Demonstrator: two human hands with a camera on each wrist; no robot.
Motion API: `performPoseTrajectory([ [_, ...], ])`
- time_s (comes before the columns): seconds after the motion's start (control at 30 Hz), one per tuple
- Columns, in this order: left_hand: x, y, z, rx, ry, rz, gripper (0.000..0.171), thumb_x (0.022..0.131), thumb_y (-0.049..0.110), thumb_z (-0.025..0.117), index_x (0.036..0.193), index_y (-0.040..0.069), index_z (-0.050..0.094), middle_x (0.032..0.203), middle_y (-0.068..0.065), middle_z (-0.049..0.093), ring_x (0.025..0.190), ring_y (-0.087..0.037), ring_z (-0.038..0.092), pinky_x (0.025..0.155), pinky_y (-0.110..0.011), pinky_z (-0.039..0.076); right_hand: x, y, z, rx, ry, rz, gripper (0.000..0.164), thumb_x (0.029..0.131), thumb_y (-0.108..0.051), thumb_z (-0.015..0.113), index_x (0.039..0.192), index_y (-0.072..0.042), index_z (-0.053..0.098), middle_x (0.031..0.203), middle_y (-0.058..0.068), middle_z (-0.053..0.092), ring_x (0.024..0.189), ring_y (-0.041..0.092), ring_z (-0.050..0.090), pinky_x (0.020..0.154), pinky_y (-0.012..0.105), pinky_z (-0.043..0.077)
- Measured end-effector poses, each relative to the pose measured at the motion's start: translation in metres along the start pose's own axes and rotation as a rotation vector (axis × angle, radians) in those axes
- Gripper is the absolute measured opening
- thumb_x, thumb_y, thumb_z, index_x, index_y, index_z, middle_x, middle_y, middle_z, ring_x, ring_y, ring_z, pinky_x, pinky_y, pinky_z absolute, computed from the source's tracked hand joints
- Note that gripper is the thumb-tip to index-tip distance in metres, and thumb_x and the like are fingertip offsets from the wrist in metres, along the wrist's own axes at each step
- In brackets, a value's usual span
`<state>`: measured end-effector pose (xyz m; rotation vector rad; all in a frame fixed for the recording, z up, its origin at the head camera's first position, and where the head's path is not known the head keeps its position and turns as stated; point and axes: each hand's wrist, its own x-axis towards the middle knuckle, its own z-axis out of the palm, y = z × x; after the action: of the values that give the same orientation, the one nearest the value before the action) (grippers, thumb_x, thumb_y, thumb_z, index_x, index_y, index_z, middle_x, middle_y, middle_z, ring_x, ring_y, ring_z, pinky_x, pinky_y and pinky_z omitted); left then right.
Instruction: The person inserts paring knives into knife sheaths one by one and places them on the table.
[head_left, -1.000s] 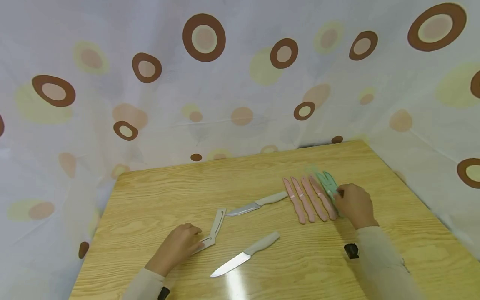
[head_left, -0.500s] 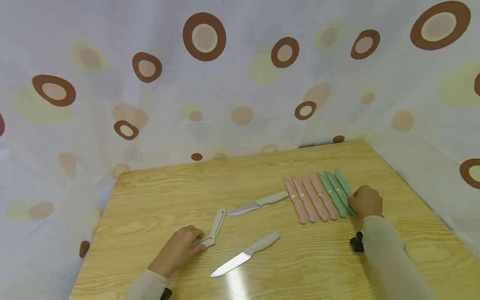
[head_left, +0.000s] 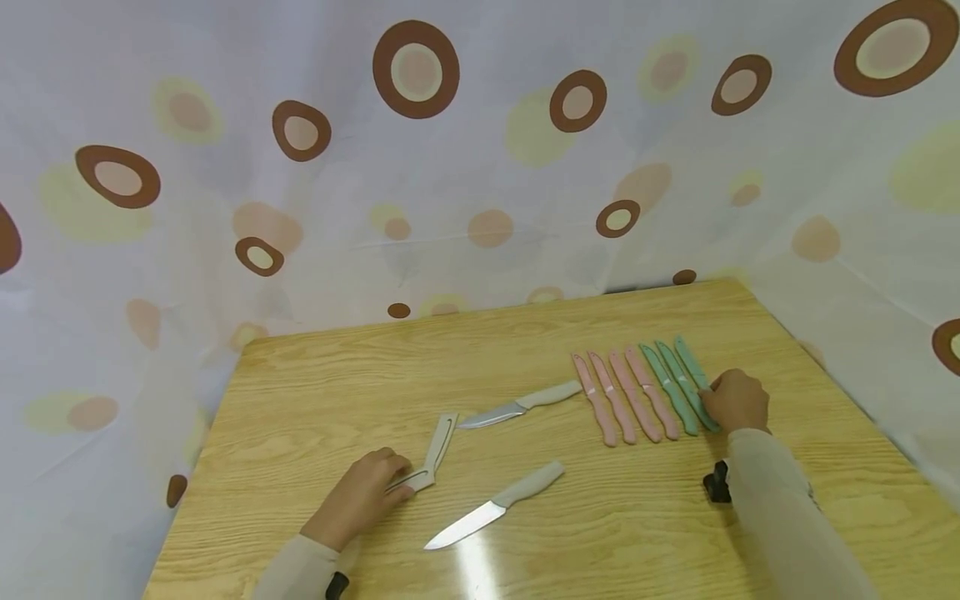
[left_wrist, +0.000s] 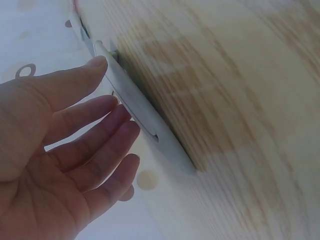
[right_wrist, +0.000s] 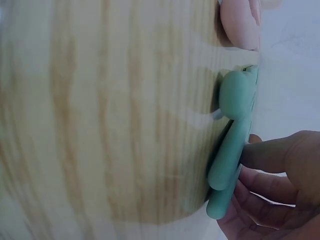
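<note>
In the head view, my right hand pinches the outermost green knife, with its handle mostly hidden by the fingers. Two more green knives lie close on its left. The right wrist view shows the thumb and fingers around a green handle beside its neighbours. My left hand rests at a beige, slotted, bent piece like a peeler lying on the wood. In the left wrist view, relaxed fingers and the thumb are right at the edge of this beige piece.
Several pink knives form a slanted row left of the green ones. A beige-handled knife points toward the peeler-like piece. Another beige-handled knife lies nearer the front. A dotted curtain surrounds the wooden table.
My right hand has moved right, bringing the third green knife from over the other green ones to their outer side, where it lies down in line. The left hand stays nearly still.
</note>
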<state>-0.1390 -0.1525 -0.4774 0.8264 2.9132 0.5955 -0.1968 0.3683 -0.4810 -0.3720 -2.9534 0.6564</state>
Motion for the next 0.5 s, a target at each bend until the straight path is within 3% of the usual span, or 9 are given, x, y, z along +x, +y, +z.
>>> performPoseTrajectory([
  [0.23,0.0,0.001,0.0,-0.001,-0.003,0.004,0.028,0.08,0.02,0.071,0.1,0.001,0.066,0.091,-0.003,0.059,0.078,-0.012,0.055,0.068,-0.026,0.05,-0.002,0.002,0.001,-0.002,-0.005,-0.006,0.037,0.09,-0.019,0.053,0.094,0.017,0.058,0.089,0.032,0.059,0.077,0.046,0.056,0.065,0.053,0.049],
  [0.37,0.0,0.002,-0.001,0.02,0.022,0.004,0.029,0.08,0.02,0.071,0.101,0.001,0.066,0.093,-0.005,0.06,0.081,-0.014,0.057,0.07,-0.028,0.051,-0.01,-0.011,0.005,0.007,0.08,-0.11,0.041,0.092,-0.017,0.051,0.104,0.021,0.054,0.095,0.037,0.056,0.078,0.049,0.055,0.065,0.056,0.048],
  [0.5,0.0,0.004,0.0,0.076,0.054,0.007,0.033,0.077,0.023,0.074,0.1,0.0,0.066,0.09,-0.005,0.06,0.079,-0.016,0.057,0.07,-0.03,0.051,-0.028,-0.031,0.009,0.051,0.076,-0.2,0.04,0.092,-0.018,0.053,0.107,0.019,0.055,0.093,0.034,0.057,0.064,0.036,0.057,0.055,0.046,0.051],
])
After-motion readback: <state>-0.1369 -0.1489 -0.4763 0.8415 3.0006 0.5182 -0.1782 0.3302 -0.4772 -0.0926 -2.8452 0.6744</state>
